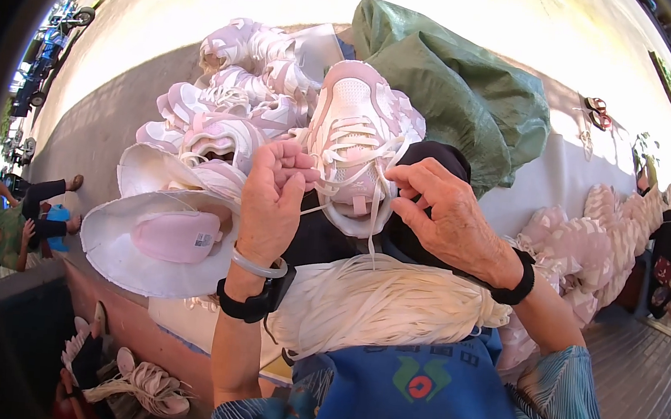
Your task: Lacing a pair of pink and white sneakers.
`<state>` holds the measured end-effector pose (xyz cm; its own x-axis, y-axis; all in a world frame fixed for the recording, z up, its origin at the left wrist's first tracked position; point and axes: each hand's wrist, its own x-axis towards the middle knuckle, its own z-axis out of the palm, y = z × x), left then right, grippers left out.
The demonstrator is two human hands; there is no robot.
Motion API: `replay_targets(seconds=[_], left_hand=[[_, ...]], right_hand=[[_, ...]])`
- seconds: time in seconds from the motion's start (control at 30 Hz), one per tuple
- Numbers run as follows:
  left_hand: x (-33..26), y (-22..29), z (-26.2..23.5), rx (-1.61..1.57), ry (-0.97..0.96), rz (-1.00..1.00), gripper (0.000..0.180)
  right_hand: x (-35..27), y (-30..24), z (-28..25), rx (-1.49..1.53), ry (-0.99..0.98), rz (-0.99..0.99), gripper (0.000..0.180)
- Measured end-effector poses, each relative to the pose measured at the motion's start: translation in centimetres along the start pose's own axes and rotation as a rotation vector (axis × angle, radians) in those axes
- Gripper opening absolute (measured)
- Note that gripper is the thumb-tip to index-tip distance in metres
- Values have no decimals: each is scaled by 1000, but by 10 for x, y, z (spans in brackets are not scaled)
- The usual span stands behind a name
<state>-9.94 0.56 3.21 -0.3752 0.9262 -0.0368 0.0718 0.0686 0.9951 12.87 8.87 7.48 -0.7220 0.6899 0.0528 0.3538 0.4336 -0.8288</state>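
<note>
A pink-and-white sneaker [360,84] rests on my lap, toe pointing away from me. Its cream shoelace [352,141] is threaded across the tongue, with loose ends trailing over the collar. On the sneaker's left side, my left hand [274,196] has its fingers curled in and its thumb closed on a strand of lace. My right hand [448,215] pinches another strand between thumb and fingertips at the right of the collar. Below them, a thick bundle of cream laces [391,302] lies across my lap, above a blue apron [422,409].
Several pink-and-white sneakers [234,133] are heaped at the left, beside white shoe uppers [161,242] with pink tongues. A green sack [458,84] lies beyond the sneaker. More shoes [580,239] are piled at the right. Other people sit at both sides; sandals [597,113] lie far right.
</note>
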Motion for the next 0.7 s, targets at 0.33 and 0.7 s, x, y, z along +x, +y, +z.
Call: replay_targets(seconds=[0.33,0.7], left_hand=[[-24,13,5,693,6,205,14],[-26,0,16,1000,-29,313,26]], right_hand=[[4,62,7,-7,128,42,18],[-1,39,27,-539,-166,-389,28]])
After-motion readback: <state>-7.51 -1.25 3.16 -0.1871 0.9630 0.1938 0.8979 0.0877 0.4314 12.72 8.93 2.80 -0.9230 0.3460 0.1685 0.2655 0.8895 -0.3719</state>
